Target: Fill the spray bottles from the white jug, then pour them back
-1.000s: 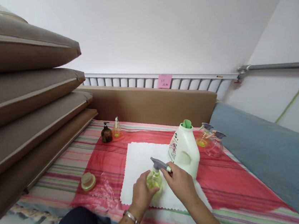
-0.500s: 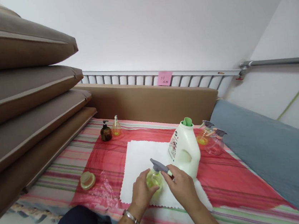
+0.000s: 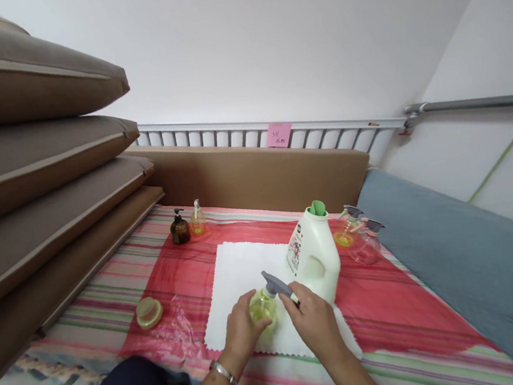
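My left hand [image 3: 243, 327] is wrapped round a small clear pump bottle [image 3: 264, 310] with yellow-green liquid inside, over a white cloth with a zigzag edge [image 3: 232, 269]. On the bottle's neck sits a grey pump head [image 3: 276, 284]. The fingers of my right hand [image 3: 312, 319] grip that pump head at its light green end. Just behind my right hand stands a large pale green jug [image 3: 322, 259], its mouth without a lid and something green inside the opening. A round pale green cap [image 3: 148, 312] rests on the left, beside crumpled clear plastic.
Brown [image 3: 179, 227] and clear [image 3: 197, 221] pump bottles stand at back left. Two clear grey-topped bottles, one with yellow liquid [image 3: 345, 238] and one pinkish [image 3: 365, 249], stand right of the jug. Stacked brown cushions [image 3: 47, 142] rise on the left; a padded board [image 3: 254, 171] lines the back.
The grey pump head is tilted slightly differently, with my right hand still on it. My left hand keeps the bottle in place. The whole view has shifted slightly.
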`<action>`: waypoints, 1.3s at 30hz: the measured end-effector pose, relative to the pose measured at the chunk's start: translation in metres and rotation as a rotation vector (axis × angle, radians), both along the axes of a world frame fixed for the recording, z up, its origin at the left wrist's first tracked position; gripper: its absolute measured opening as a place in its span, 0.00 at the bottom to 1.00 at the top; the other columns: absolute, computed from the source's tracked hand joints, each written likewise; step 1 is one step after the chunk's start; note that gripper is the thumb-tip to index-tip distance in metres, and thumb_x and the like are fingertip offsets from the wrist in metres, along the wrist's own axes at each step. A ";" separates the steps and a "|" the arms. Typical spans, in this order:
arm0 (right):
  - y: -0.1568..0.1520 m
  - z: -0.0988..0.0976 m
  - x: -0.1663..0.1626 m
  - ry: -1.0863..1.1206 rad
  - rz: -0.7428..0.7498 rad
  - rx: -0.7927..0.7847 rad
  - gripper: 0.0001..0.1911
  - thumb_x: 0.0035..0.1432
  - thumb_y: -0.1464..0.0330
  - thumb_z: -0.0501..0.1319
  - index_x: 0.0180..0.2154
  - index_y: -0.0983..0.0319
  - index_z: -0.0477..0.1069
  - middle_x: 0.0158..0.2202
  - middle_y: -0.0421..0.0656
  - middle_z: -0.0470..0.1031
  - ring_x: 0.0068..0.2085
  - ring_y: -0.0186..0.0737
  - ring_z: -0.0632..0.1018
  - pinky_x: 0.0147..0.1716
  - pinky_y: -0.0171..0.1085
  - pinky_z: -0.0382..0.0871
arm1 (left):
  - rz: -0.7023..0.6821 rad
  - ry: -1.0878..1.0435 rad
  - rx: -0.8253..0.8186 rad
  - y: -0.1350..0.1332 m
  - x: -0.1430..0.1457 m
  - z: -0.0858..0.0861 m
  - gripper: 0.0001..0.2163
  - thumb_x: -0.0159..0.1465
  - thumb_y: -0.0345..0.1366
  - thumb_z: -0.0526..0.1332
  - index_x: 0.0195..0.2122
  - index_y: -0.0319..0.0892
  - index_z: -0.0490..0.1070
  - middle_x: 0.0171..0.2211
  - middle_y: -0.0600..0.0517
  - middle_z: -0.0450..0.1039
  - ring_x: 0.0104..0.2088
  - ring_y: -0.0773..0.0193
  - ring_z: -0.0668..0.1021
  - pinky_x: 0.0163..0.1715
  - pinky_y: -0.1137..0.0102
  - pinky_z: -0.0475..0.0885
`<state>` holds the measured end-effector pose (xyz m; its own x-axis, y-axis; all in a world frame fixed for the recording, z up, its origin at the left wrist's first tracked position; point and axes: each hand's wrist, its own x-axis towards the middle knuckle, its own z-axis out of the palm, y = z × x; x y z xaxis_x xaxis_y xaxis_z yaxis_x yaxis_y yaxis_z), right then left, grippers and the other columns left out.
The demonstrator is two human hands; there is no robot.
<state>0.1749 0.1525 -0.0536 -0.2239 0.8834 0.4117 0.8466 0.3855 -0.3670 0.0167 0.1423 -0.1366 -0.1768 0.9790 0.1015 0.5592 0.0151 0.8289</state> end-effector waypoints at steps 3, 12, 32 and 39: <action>0.003 -0.002 -0.001 0.006 0.011 -0.023 0.11 0.60 0.62 0.50 0.32 0.60 0.67 0.25 0.43 0.74 0.29 0.44 0.76 0.28 0.35 0.61 | 0.001 -0.001 -0.006 0.000 0.000 0.000 0.29 0.49 0.35 0.66 0.54 0.43 0.63 0.53 0.48 0.69 0.53 0.56 0.71 0.53 0.65 0.63; 0.009 -0.007 -0.004 0.032 0.054 -0.046 0.10 0.59 0.64 0.50 0.30 0.61 0.66 0.26 0.43 0.73 0.29 0.41 0.75 0.29 0.34 0.63 | -0.006 0.016 -0.017 -0.001 -0.003 0.006 0.29 0.48 0.35 0.66 0.53 0.42 0.64 0.53 0.45 0.70 0.52 0.54 0.71 0.52 0.62 0.63; 0.011 0.009 -0.012 -0.172 0.051 -0.118 0.06 0.60 0.68 0.53 0.34 0.62 0.67 0.28 0.45 0.75 0.31 0.44 0.76 0.26 0.34 0.56 | -0.094 -0.017 0.138 0.027 0.000 0.036 0.12 0.57 0.42 0.60 0.37 0.42 0.75 0.35 0.49 0.77 0.39 0.56 0.75 0.40 0.66 0.67; 0.012 0.017 -0.014 -0.178 0.051 -0.137 0.05 0.59 0.70 0.53 0.32 0.61 0.66 0.27 0.43 0.75 0.29 0.42 0.76 0.26 0.33 0.56 | -0.021 -0.002 0.137 0.024 0.006 0.033 0.14 0.54 0.43 0.62 0.40 0.42 0.71 0.38 0.48 0.76 0.40 0.56 0.75 0.41 0.65 0.67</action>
<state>0.1604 0.1642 -0.0362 -0.3284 0.9138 0.2389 0.8832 0.3867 -0.2652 0.0229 0.1658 -0.1033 -0.1573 0.9593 0.2346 0.5563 -0.1102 0.8237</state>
